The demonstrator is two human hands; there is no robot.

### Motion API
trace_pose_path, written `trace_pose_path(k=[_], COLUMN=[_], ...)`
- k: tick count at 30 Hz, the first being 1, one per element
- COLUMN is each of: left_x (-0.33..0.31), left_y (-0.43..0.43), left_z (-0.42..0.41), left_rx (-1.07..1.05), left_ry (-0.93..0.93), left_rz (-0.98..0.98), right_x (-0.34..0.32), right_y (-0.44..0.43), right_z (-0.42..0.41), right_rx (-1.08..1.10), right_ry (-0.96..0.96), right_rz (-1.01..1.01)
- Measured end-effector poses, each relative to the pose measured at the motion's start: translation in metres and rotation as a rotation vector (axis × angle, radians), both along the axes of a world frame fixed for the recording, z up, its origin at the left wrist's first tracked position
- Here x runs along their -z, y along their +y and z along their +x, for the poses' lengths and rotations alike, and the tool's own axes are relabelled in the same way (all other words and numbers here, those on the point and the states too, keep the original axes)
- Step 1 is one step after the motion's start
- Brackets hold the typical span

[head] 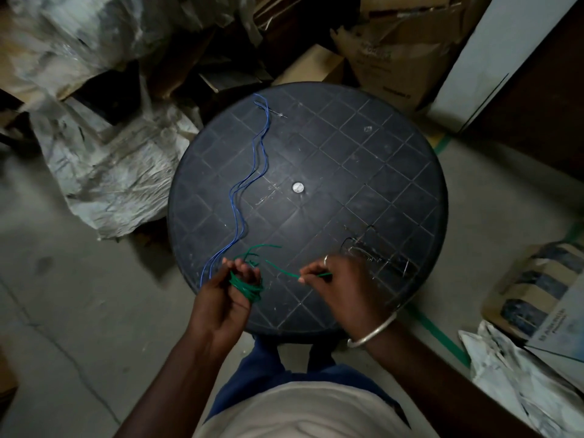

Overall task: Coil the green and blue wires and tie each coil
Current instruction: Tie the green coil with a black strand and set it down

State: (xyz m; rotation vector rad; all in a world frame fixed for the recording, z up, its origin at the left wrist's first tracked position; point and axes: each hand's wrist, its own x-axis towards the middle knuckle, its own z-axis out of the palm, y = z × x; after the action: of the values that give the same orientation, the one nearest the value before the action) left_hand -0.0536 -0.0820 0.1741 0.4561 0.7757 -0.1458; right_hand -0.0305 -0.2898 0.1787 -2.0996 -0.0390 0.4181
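My left hand [227, 292] grips a small coil of green wire [246, 287] over the near left edge of a round black table [347, 172]. A loose green strand runs from the coil to my right hand [335, 281], which pinches it between thumb and fingers. Another green end loops up past my left fingers. The blue wire [249, 175] lies uncoiled in a wavy bundle of strands, running from the far left part of the table down to its near left edge, close beside my left hand.
Thin bare metal wires [373, 254] lie on the table just beyond my right hand. Crumpled plastic sacks [104, 159] sit on the floor to the left. Cardboard boxes [398, 58] stand behind the table, with more boxes [537, 295] to the right.
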Motion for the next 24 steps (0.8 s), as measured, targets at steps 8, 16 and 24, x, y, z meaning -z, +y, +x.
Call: trace_pose_path(k=[8,16,24], left_x=[-0.004,-0.021,-0.014], left_y=[-0.007,-0.020,-0.013], left_z=[-0.002,-0.012,-0.005], left_rx=[0.307,0.732,0.757], left_ry=[-0.077,-0.178,-0.186], left_rz=[0.487,0.927,0.606], right_x=[-0.013,-0.021,0.011], right_y=[0.018,0.011,0.001], right_z=[-0.029,-0.014,0.024], right_rx=[-0.351,-0.075,0.214], right_ry=[-0.229,-0.229,0.027], right_rz=[0.088,0.248,0.379])
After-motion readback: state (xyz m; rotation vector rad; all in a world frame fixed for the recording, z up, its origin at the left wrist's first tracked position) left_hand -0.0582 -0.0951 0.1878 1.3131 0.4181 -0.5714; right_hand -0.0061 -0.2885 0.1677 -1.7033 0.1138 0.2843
